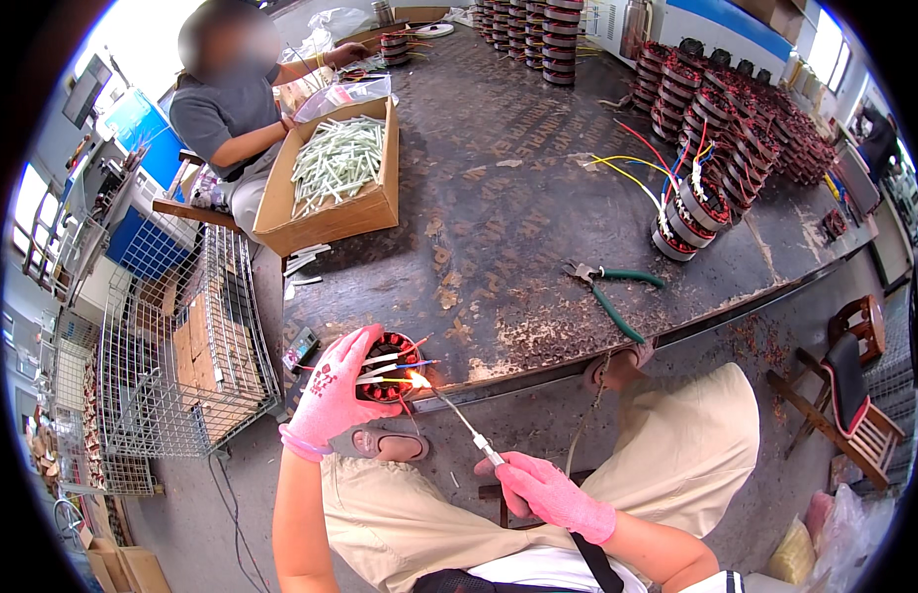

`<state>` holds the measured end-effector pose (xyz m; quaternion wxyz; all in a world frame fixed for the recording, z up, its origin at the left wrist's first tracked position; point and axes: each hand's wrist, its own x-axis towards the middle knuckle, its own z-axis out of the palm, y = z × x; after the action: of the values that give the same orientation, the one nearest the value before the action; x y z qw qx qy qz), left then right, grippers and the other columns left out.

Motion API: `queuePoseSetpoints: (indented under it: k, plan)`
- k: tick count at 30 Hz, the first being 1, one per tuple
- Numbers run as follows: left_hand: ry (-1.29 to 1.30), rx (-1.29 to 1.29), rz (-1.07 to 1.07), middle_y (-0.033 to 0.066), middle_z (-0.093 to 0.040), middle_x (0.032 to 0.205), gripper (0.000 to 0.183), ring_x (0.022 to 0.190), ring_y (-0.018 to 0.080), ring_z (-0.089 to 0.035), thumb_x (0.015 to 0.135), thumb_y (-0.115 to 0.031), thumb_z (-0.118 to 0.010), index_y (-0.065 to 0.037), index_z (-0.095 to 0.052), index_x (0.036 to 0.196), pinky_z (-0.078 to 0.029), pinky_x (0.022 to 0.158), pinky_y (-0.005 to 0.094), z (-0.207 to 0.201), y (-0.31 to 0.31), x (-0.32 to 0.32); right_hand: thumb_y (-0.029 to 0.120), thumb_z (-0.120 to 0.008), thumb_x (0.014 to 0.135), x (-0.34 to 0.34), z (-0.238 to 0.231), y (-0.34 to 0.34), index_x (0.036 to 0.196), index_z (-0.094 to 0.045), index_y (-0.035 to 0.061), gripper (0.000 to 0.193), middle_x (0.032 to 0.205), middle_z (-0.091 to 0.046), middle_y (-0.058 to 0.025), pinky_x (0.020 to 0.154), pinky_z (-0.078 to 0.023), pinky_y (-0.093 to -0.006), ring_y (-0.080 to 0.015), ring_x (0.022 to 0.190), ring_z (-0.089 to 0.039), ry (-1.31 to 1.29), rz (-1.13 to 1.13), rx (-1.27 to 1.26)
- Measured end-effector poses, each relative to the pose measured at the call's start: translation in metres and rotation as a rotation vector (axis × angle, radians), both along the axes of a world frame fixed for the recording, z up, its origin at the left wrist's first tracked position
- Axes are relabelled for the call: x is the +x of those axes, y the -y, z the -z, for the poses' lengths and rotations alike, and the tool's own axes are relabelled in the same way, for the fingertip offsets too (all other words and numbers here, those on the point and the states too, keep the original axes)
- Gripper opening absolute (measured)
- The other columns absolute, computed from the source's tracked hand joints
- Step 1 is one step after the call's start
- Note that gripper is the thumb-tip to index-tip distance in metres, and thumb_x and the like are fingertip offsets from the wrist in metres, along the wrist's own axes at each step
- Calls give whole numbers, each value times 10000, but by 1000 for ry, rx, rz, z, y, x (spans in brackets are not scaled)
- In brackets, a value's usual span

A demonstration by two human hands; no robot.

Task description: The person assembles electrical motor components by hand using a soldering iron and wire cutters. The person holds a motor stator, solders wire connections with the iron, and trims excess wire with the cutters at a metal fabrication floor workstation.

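In a pink glove, my left hand (328, 391) grips a round motor stator (388, 346) with red windings at the table's near edge. Wires with white sleeves and coloured ends stick out of it to the right. My right hand (558, 492), also gloved in pink, is closed around the handle of a small gas torch (473, 433) above my lap. A bright orange flame (418, 380) burns at the torch's tip, touching or very near the wire ends. Pliers (615, 314) with green handles lie spread on the table to the right.
A cardboard box (326, 235) of pale sleeves stands at the table's left, several loose sleeves (303, 259) beside it. Stacked stators (679, 229) fill the right and far sides. Another person (222, 114) sits at the far left. Wire cages (187, 356) stand left; a wooden chair (844, 395) right.
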<state>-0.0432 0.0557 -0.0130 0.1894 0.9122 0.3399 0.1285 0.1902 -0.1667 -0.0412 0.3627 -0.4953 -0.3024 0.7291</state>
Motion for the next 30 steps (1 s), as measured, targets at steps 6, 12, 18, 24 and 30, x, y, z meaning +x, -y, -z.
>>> queuePoseSetpoints:
  k: [6,12,18,24,30]
  plan:
    - [-5,21,-5,202,-525,1363,1021,1284,361,-488,534,-280,-915,0,-453,1401,-390,1087,429,-1,0,0,310,-429,1028,0,-2,0,1276,-571,63,378,615,-498,27,461,-315,-238,-53,507,-403,-6,5,-3]
    - [-2,18,-4,201,-527,1359,1016,1281,363,-489,536,-281,-914,-2,-455,1399,-392,1086,429,-1,0,0,308,-429,1028,-1,-2,-1,1277,-571,63,377,622,-498,30,462,-317,-237,-51,509,-403,-15,8,-8]
    - [6,13,8,200,-524,1359,1014,1276,365,-490,539,-289,-914,-2,-454,1396,-394,1083,428,-1,-1,2,299,-427,1028,0,1,0,1277,-572,56,377,624,-494,31,465,-317,-236,-50,517,-407,-7,6,5]
    - [68,9,-3,186,-539,1326,1001,1241,362,-509,542,-295,-916,-9,-448,1379,-405,1064,433,9,1,-1,264,-429,1033,3,-16,1,1282,-568,42,361,629,-486,33,486,-320,-226,-47,542,-407,-23,41,-46]
    - [217,-41,-113,172,-583,1227,941,1132,346,-575,524,-306,-923,-9,-498,1310,-466,980,426,-28,28,0,255,-426,1045,28,-43,21,1275,-544,-20,377,622,-459,31,489,-295,-225,-54,540,-378,-42,217,45]
